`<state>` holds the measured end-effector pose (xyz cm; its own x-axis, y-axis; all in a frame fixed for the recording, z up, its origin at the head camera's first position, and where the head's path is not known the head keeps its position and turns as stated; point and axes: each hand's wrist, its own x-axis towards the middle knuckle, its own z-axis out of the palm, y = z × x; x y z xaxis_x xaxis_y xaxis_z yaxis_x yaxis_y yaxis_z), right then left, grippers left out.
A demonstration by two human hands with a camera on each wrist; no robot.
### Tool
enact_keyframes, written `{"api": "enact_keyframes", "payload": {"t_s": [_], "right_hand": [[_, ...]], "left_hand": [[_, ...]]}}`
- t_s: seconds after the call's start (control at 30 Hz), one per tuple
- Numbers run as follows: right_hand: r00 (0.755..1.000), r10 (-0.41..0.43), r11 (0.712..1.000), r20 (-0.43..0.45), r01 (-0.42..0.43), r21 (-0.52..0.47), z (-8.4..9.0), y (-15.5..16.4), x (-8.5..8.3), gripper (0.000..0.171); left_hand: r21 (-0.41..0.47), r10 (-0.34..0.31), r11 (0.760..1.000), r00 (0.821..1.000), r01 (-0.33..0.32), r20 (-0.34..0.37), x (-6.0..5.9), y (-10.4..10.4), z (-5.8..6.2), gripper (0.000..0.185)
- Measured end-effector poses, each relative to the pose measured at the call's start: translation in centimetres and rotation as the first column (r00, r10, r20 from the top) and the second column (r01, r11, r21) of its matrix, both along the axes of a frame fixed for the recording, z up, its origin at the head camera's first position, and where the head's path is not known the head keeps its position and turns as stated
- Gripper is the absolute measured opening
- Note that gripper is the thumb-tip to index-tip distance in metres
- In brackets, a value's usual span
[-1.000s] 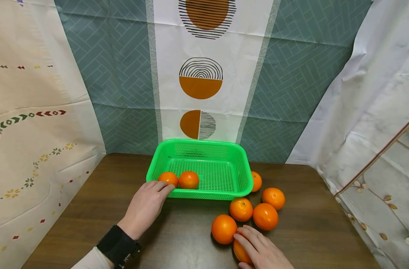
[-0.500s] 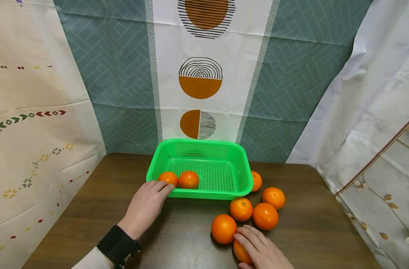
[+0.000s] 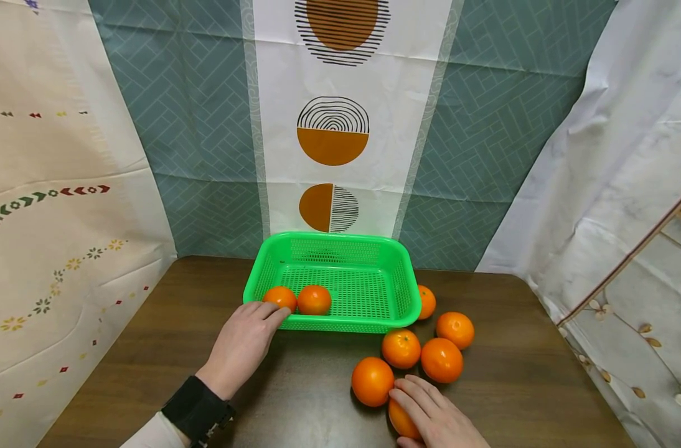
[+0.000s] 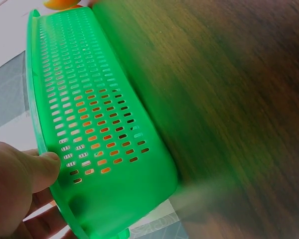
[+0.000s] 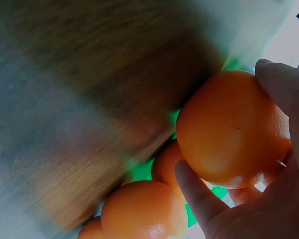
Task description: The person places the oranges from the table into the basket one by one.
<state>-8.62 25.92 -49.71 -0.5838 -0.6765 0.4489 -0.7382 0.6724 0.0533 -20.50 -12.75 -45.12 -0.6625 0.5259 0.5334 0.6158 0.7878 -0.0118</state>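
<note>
A green perforated basket (image 3: 408,292) sits at the back of the dark wooden table (image 3: 150,330) with two oranges (image 3: 314,299) in its front left corner. My left hand (image 3: 245,339) grips the basket's front left rim (image 4: 45,99), thumb (image 4: 40,169) on the outer wall. My right hand (image 3: 436,417) curls round an orange (image 3: 399,418) near the front edge; in the right wrist view the fingers (image 5: 284,84) and thumb wrap that orange (image 5: 229,129).
Several loose oranges (image 3: 441,359) lie on the table right of and in front of the basket, one (image 3: 427,301) tucked against its right wall. Patterned cloths hang on the left, behind and on the right. Bare wood lies at the front left.
</note>
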Motion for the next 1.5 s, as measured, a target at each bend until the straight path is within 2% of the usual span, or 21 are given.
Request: {"api": "enact_keyframes", "payload": {"t_s": [0.3, 0.57, 0.87, 1.17, 1.5], "right_hand": [[0.999, -0.025, 1.000, 0.044, 0.025, 0.001, 0.3, 0.0, 0.2, 0.068], [1.000, 0.013, 0.999, -0.023, -0.014, -0.050, 0.1, 0.0, 0.1, 0.070], [0.999, -0.037, 0.999, 0.013, 0.037, -0.012, 0.4, -0.2, 0.4, 0.069], [0.998, 0.035, 0.998, -0.051, -0.037, -0.047, 1.0, -0.5, 0.2, 0.072], [0.996, 0.068, 0.995, -0.049, -0.072, -0.071, 2.1, -1.1, 0.3, 0.071]], "left_hand": [[0.022, -0.020, 1.000, 0.999, 0.021, -0.036, -0.1, 0.0, -0.1, 0.044], [0.014, -0.008, 1.000, 1.000, 0.009, -0.013, -0.1, 0.0, 0.0, 0.043], [0.019, -0.012, 1.000, 1.000, 0.012, -0.023, -0.1, 0.0, -0.1, 0.044], [0.012, -0.007, 1.000, 1.000, 0.007, -0.008, -0.1, 0.0, -0.1, 0.043], [0.013, -0.001, 1.000, 1.000, 0.001, 0.002, -0.1, 0.0, -0.1, 0.044]]}}
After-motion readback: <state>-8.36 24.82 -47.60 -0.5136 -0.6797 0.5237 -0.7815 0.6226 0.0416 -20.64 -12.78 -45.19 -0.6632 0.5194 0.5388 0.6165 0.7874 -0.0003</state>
